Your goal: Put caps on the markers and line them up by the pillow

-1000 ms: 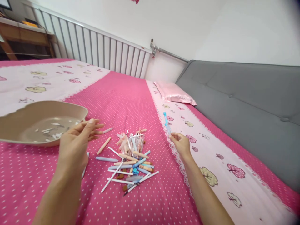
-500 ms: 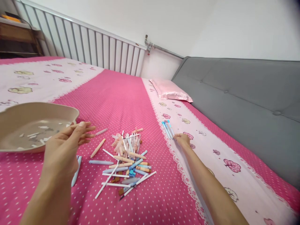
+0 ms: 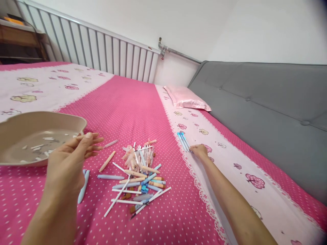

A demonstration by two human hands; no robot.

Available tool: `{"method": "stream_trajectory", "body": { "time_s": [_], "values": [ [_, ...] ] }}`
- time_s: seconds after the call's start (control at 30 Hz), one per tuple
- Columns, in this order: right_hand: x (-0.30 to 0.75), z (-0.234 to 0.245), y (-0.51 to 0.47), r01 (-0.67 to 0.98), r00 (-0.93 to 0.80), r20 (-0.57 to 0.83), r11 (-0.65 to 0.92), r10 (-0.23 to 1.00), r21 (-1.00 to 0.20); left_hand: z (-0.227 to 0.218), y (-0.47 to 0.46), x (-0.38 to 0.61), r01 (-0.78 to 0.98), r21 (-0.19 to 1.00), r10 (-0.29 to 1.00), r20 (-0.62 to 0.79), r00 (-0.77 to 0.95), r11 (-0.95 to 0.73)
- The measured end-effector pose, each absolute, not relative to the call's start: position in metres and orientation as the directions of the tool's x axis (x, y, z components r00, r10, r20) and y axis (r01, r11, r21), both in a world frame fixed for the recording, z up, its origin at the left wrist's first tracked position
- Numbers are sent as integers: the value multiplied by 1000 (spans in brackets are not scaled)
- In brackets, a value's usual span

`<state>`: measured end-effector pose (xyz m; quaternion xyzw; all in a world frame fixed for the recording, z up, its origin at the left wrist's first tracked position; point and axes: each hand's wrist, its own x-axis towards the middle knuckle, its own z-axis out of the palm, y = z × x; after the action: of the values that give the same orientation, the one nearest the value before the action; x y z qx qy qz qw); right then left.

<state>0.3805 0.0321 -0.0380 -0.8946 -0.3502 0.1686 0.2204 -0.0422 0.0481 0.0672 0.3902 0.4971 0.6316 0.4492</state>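
My right hand [image 3: 199, 150] reaches across the pale printed strip, fingers pinched at the near end of the rightmost of three light blue pens [image 3: 183, 141]. The pens lie side by side on the bed with bright blue tops pointing away from me. My left hand [image 3: 74, 149] hovers in front of a beige basin [image 3: 42, 119]. Its fingers are stretched out, and nothing shows in them. Between my hands is a loose pile of pen parts [image 3: 140, 177]: peach and blue barrels, white refills, brown and clear pieces. A blue barrel [image 3: 84, 187] lies by my left wrist.
Small white pieces [image 3: 37, 147] are scattered inside the basin. A peach barrel [image 3: 107, 161] and a blue one [image 3: 110, 177] lie left of the pile. Farther off are a pink pillow [image 3: 186, 98], a grey padded headboard [image 3: 260, 102] and a white radiator [image 3: 102, 47].
The rightmost blue pen has shifted in close beside the other two, with my right hand still at its end. My left hand stays nearly in place.
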Motion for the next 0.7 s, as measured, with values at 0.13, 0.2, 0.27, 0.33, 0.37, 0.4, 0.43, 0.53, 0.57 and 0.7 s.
{"method": "stream_trajectory", "body": {
  "time_s": [0.13, 0.2, 0.27, 0.33, 0.37, 0.4, 0.43, 0.53, 0.57, 0.7],
  "values": [
    [381, -39, 33, 562, 699, -123, -647, 705, -516, 68, 47, -43, -176, 977, 955, 61, -292, -116],
    [382, -39, 34, 563, 705, -99, -639, 702, -524, 69, 47, -43, -174, 978, 956, 59, -288, -113],
    [382, -39, 35, 562, 713, -77, -634, 697, -532, 69, 46, -43, -173, 979, 957, 52, -285, -105],
    [382, -38, 36, 561, 719, -61, -629, 693, -538, 68, 47, -43, -174, 979, 957, 49, -286, -103],
    [383, -38, 36, 562, 719, -54, -626, 692, -541, 68, 48, -43, -174, 980, 958, 48, -282, -101],
    [383, -38, 36, 565, 718, -47, -622, 694, -542, 67, 48, -44, -172, 979, 957, 53, -284, -105],
    [383, -38, 36, 569, 716, -40, -617, 696, -543, 66, 49, -44, -170, 979, 956, 60, -287, -113],
    [383, -39, 36, 579, 712, -29, -609, 702, -542, 62, 52, -45, -165, 976, 949, 85, -304, -140],
    [383, -39, 36, 582, 710, -27, -608, 704, -540, 61, 53, -46, -165, 976, 947, 88, -308, -144],
    [383, -41, 35, 597, 705, -11, -601, 709, -532, 61, 53, -45, -152, 977, 947, 97, -307, -149]
  ]
}}
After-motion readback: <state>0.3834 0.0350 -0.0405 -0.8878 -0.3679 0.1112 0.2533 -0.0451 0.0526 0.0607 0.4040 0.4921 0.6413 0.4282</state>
